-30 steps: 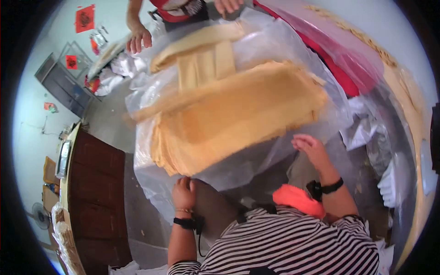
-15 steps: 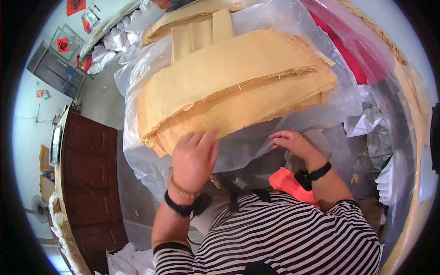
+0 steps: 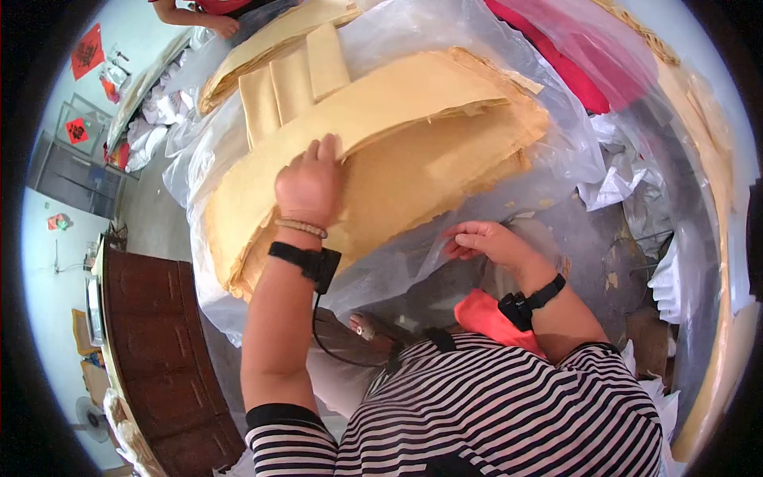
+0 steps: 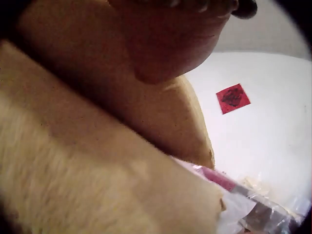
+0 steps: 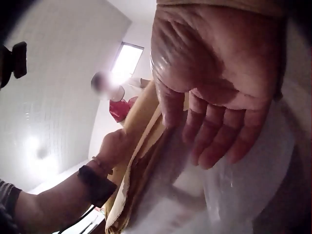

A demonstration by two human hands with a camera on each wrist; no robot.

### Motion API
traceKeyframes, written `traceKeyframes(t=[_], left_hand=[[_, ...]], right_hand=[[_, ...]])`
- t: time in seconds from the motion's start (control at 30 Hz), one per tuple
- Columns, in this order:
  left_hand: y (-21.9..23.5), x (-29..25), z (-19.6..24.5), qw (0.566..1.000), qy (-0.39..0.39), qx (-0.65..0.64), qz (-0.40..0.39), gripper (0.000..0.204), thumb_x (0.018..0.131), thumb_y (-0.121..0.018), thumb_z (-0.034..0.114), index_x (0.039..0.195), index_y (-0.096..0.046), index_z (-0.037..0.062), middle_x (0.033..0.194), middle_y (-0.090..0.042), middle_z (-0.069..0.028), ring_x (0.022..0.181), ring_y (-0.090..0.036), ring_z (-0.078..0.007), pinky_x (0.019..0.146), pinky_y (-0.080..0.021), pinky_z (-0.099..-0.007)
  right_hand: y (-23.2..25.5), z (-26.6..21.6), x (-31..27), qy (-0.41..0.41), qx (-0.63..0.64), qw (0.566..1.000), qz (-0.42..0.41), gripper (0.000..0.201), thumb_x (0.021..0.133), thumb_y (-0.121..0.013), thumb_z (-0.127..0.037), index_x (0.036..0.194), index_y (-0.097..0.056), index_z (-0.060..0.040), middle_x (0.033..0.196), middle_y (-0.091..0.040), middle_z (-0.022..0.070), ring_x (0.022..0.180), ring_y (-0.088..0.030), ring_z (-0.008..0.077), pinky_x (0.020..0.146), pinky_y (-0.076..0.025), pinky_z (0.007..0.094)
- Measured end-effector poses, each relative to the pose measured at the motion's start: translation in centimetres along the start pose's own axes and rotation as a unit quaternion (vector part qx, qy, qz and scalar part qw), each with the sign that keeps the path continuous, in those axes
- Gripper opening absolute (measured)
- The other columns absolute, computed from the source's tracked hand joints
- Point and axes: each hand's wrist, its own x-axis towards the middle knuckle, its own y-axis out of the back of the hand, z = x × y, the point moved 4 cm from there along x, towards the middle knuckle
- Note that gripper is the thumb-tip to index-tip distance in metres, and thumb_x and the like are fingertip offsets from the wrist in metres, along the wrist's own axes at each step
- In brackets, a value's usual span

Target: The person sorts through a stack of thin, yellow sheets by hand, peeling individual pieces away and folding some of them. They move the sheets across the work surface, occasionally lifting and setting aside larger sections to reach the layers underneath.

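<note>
In the head view, my left hand reaches over a thick stack of thin tan-yellow sheets, its back upward. Its fingertips lie at the edge of the upper layer of sheets; I cannot tell whether they pinch it. The left wrist view shows part of this hand close against a tan sheet, fingers hidden. My right hand hangs in front of the stack, holding nothing. In the right wrist view its palm faces the camera and its fingers are relaxed, over clear plastic film.
Clear plastic film covers the table under the stack. Behind lie narrow folded yellow pieces and another pile of sheets. Another person's hand is at the far end. A brown wooden cabinet stands at left.
My left hand has risen from beside my lap and moved forward onto the sheets. The upper layer, blurred in motion earlier, now lies across the stack. My right hand has moved slightly leftward.
</note>
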Motion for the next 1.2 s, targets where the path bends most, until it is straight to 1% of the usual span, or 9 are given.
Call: traceKeyframes(t=[0.13,0.2,0.27,0.33,0.53,0.63,0.73,0.93,1.2], left_hand=[[5.7,-1.6,0.9,0.998,-0.049,0.007,0.034,0.044,0.086,-0.065,0.017,0.130,-0.061,0.0141,0.108,-0.073,-0.0047,0.081,-0.072,-0.0252,0.070,-0.059,-0.0397],[5.2,-4.7,3.6,0.991,-0.124,0.058,-0.005,0.046,0.086,-0.062,0.015,0.132,-0.059,0.0086,0.120,-0.069,-0.0107,0.093,-0.071,-0.0217,0.065,-0.058,-0.0358],[3.0,-7.7,6.4,0.986,-0.126,0.080,-0.077,0.049,0.086,-0.061,0.015,0.135,-0.057,0.0066,0.124,-0.065,-0.0114,0.106,-0.066,-0.0193,0.067,-0.058,-0.0333],[3.6,-8.6,6.4,0.986,-0.142,0.053,0.064,0.041,0.088,-0.060,0.015,0.128,-0.062,0.0086,0.122,-0.065,-0.0126,0.103,-0.065,-0.0226,0.064,-0.054,-0.0286],[3.0,-11.7,4.3,0.998,-0.019,-0.059,0.008,0.045,0.090,-0.059,0.013,0.134,-0.061,0.0124,0.137,-0.062,-0.0073,0.124,-0.059,-0.0269,0.095,-0.049,-0.0408],[2.8,-15.6,0.8,0.995,0.082,-0.040,-0.031,0.048,0.090,-0.059,0.012,0.137,-0.060,0.0150,0.143,-0.060,-0.0057,0.129,-0.057,-0.0278,0.103,-0.044,-0.0451],[2.4,-19.5,-2.3,0.990,0.136,0.007,-0.022,0.052,0.087,-0.063,0.015,0.139,-0.059,0.0164,0.147,-0.056,-0.0082,0.137,-0.051,-0.0310,0.111,-0.037,-0.0480],[2.2,-20.9,-2.8,0.986,0.167,-0.004,-0.012,0.059,0.086,-0.059,0.007,0.144,-0.058,0.0196,0.153,-0.051,-0.0106,0.143,-0.044,-0.0341,0.117,-0.031,-0.0501],[0.7,-21.4,-2.7,0.986,0.166,0.016,0.010,0.051,0.090,-0.052,0.014,0.140,-0.060,0.0185,0.152,-0.051,-0.0124,0.144,-0.042,-0.0371,0.118,-0.029,-0.0543]], right_hand=[[0.6,-1.0,-0.1,-0.015,0.053,0.998,-0.012,0.043,0.103,-0.059,-0.028,0.139,-0.059,-0.0032,0.121,-0.071,0.0126,0.108,-0.068,0.0204,0.097,-0.053,0.0344],[1.0,-0.5,0.3,0.002,0.076,0.997,-0.035,0.046,0.103,-0.060,-0.031,0.140,-0.057,-0.0034,0.123,-0.070,0.0135,0.109,-0.068,0.0218,0.096,-0.053,0.0352],[0.9,-0.4,0.5,0.024,0.091,0.994,-0.052,0.050,0.102,-0.061,-0.033,0.142,-0.055,-0.0039,0.126,-0.068,0.0148,0.111,-0.067,0.0230,0.096,-0.053,0.0363],[0.5,-0.7,0.2,0.047,0.099,0.992,-0.062,0.053,0.101,-0.062,-0.034,0.145,-0.052,-0.0045,0.129,-0.066,0.0163,0.113,-0.067,0.0241,0.096,-0.054,0.0376],[0.9,-2.1,0.5,0.087,0.180,0.980,-0.005,0.052,0.106,-0.050,-0.043,0.143,-0.051,-0.0060,0.132,-0.065,0.0164,0.116,-0.066,0.0293,0.094,-0.055,0.0403],[2.5,-2.1,-0.5,0.180,0.265,0.947,0.012,0.053,0.106,-0.046,-0.047,0.140,-0.052,-0.0060,0.130,-0.065,0.0169,0.116,-0.065,0.0308,0.090,-0.057,0.0411],[3.6,-3.0,-0.6,0.190,0.284,0.937,0.074,0.048,0.105,-0.051,-0.044,0.133,-0.057,-0.0053,0.121,-0.070,0.0154,0.106,-0.070,0.0282,0.082,-0.060,0.0392],[4.0,-4.6,0.6,0.154,0.157,0.916,0.336,0.036,0.098,-0.068,-0.032,0.123,-0.064,-0.0077,0.106,-0.074,0.0069,0.088,-0.073,0.0193,0.076,-0.060,0.0347],[4.1,-3.5,1.0,0.224,0.170,0.894,0.349,0.034,0.095,-0.070,-0.027,0.119,-0.068,-0.0026,0.103,-0.073,0.0055,0.086,-0.071,0.0181,0.072,-0.060,0.0335]])
